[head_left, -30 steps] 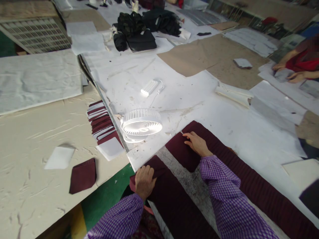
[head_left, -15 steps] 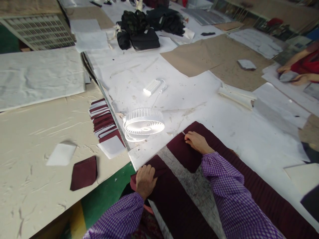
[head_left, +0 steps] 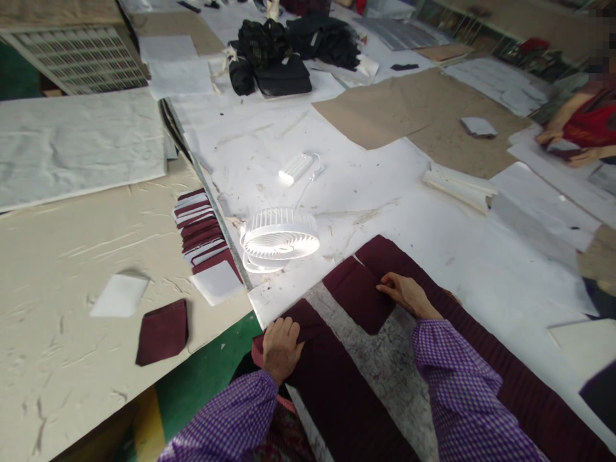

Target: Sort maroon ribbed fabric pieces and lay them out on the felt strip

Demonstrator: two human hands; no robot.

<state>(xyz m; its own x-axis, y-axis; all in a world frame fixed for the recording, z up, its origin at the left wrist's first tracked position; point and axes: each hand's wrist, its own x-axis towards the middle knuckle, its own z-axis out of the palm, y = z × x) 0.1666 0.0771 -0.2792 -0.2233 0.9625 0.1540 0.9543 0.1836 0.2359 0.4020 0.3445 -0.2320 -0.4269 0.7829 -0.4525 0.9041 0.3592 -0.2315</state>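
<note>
My left hand (head_left: 283, 346) is closed over the near left end of a long maroon fabric strip (head_left: 356, 398), which hangs toward me at the table edge. A small squarish maroon fabric piece (head_left: 359, 295) lies flat farther right, with a pale line along its upper edge. At its right edge, my right hand (head_left: 407, 294) has thumb and fingertips pinched together on the cloth. Behind that hand, a long row of overlapped maroon pieces (head_left: 510, 359) runs down to the right. Between the strip and the small piece, a grey speckled surface (head_left: 366, 346) shows.
A white fan (head_left: 282, 240) and a white power bank-like block (head_left: 295, 169) with a cord stand ahead. Maroon and white pieces (head_left: 202, 228) lie in a fanned row on the left table, near a separate maroon piece (head_left: 162, 332). A co-worker's hands (head_left: 575, 154) are at far right.
My right hand has moved right and toward me, from the upper edge of the small maroon piece to its right edge. My left hand stays in place.
</note>
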